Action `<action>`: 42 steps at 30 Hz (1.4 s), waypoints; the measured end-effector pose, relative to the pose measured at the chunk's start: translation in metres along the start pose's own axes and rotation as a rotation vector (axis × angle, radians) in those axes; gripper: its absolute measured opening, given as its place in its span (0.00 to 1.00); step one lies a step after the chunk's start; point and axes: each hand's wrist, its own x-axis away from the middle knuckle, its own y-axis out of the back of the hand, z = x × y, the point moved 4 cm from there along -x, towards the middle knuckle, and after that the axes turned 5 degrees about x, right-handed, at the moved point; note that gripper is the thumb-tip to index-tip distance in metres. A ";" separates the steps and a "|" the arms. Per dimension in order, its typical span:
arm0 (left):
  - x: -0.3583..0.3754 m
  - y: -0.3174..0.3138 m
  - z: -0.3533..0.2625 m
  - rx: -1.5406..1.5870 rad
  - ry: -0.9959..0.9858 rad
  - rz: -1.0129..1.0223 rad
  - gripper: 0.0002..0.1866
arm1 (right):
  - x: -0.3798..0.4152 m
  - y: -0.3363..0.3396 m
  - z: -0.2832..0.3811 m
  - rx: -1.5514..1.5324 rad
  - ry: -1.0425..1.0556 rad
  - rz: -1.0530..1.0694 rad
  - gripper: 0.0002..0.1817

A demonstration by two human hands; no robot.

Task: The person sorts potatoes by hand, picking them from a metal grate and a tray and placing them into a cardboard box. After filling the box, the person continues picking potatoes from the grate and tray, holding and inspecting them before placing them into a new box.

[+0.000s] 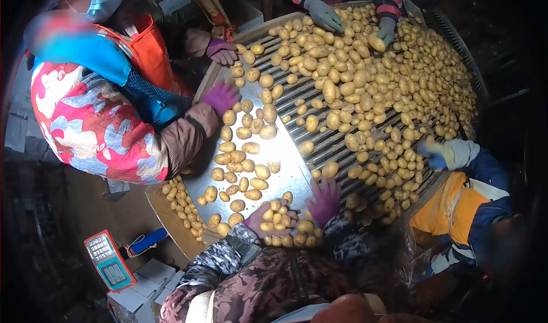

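It is dark all around me. A bright light shines on the middle of the shiny metal surface point(285, 171). Past it the surface turns into a long bed of metal bars point(319, 137). Down by my left side I see a red scale with buttons point(109, 260) on the dim floor. White boxes point(142, 286) sit next to it. A brown cardboard box point(171, 223) stands under the edge.

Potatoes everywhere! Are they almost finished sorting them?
Not nearly. Done: some potatoes already lie in the box below the metal sheet. In hand: the left hand cups a small bunch, and the right hand spreads over the rollers. Left: a big pile at the far end, where other gloved hands pick too.
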 end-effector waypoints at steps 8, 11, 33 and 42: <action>0.007 -0.058 -0.007 0.049 -0.111 0.087 0.25 | 0.044 0.001 0.025 -0.036 -0.087 -0.002 0.30; 0.010 -0.113 -0.029 0.022 -0.244 0.213 0.28 | 0.047 -0.001 0.025 -0.013 -0.096 -0.021 0.32; -0.002 -0.051 -0.004 0.161 0.035 0.346 0.21 | -0.158 0.329 0.011 -1.936 0.757 -0.086 0.26; 0.024 -0.042 -0.034 -0.247 -0.213 0.007 0.38 | -0.065 0.320 0.165 -1.611 1.336 0.679 0.35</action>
